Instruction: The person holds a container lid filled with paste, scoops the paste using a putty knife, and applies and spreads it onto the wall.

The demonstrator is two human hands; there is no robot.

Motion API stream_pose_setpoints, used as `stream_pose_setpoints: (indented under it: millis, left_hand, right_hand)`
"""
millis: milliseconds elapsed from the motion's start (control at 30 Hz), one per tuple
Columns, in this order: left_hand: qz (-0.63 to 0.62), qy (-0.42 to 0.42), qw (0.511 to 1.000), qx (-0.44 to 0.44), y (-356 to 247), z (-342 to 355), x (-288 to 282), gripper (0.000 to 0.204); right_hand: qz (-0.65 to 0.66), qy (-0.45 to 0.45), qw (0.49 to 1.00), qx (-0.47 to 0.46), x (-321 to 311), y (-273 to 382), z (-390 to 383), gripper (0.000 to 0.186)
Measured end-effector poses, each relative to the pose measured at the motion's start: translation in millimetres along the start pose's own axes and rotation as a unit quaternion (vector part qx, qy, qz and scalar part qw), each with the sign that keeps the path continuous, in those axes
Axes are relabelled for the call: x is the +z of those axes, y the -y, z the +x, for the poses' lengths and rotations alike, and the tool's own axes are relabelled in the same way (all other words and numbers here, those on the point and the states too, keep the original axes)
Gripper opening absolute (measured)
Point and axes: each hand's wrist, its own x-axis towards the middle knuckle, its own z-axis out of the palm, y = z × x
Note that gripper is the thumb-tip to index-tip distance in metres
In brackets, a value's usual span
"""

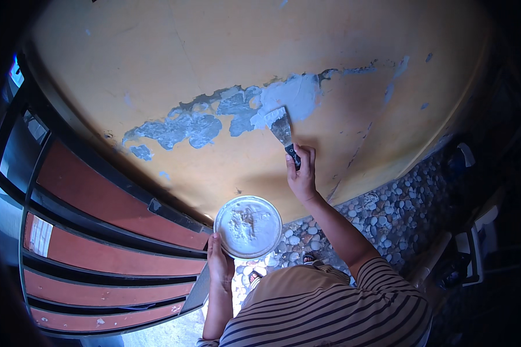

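Observation:
My right hand (303,173) is closed round the dark handle of a putty knife (282,130). White paste covers the end of its blade, which lies at the lower edge of a fresh white patch (298,95) on the yellow wall (226,165). Left of that patch, the paint is gone in a ragged strip of bare grey (191,128). Lower down, my left hand (218,257) grips the side of a round tub (219,228) of white putty (250,225). The putty's surface is lumpy in the middle. Some of my left fingers are hidden by the tub.
A dark metal frame with reddish panels (121,248) stands close on the left. Pebbled flooring (382,217) runs along the wall's foot at the right. White and dark objects (474,248) sit in shadow at the far right. A thin crack (359,147) crosses the wall.

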Motion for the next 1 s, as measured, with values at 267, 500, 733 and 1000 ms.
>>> stream_pose_setpoints:
  millis: [267,500,733,1000]
  left_hand:
    - [-0.001,-0.003,1.0,-0.001,6.4,3.7,5.0,0.028]
    - [0.004,0.0,1.0,0.005,3.8,6.2,-1.7,0.028]
    - [-0.002,-0.003,1.0,0.002,5.0,-1.9,1.1,0.028]
    - [0.0,-0.014,1.0,0.003,-5.5,1.9,-15.0,0.028]
  right_hand:
    - [0.0,0.052,0.997,0.051,1.2,-15.2,-14.1,0.037]
    - [0.021,0.012,0.999,0.024,12.7,9.7,5.6,0.039]
    - [0.039,0.043,0.997,0.06,18.6,3.2,-27.4,0.034]
    - [0.053,0.026,0.996,0.073,45.1,11.9,-5.7,0.035]
